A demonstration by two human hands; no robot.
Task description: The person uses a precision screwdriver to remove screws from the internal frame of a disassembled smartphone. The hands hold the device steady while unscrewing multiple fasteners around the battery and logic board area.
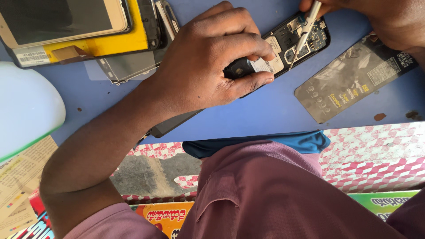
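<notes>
Two hands | left hand (208,62) fingers clamp opened phone (283,44) | right hand (354,13) pinches screwdriver (305,31) | back cover (354,77) beside (detached)

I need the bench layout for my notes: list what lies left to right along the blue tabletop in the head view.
Pale rounded plastic lamp shade → yellow-backed phone screen assembly → left hand → opened black phone → dark printed rectangular card.

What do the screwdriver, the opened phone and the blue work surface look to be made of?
Screwdriver: pale plastic-looking handle with a thin bright shaft, likely metal.
Opened phone: black matte shell, probably plastic, with bare circuit parts showing.
Work surface: smooth blue top, perhaps laminate or painted board, with small chips and stains.
</notes>
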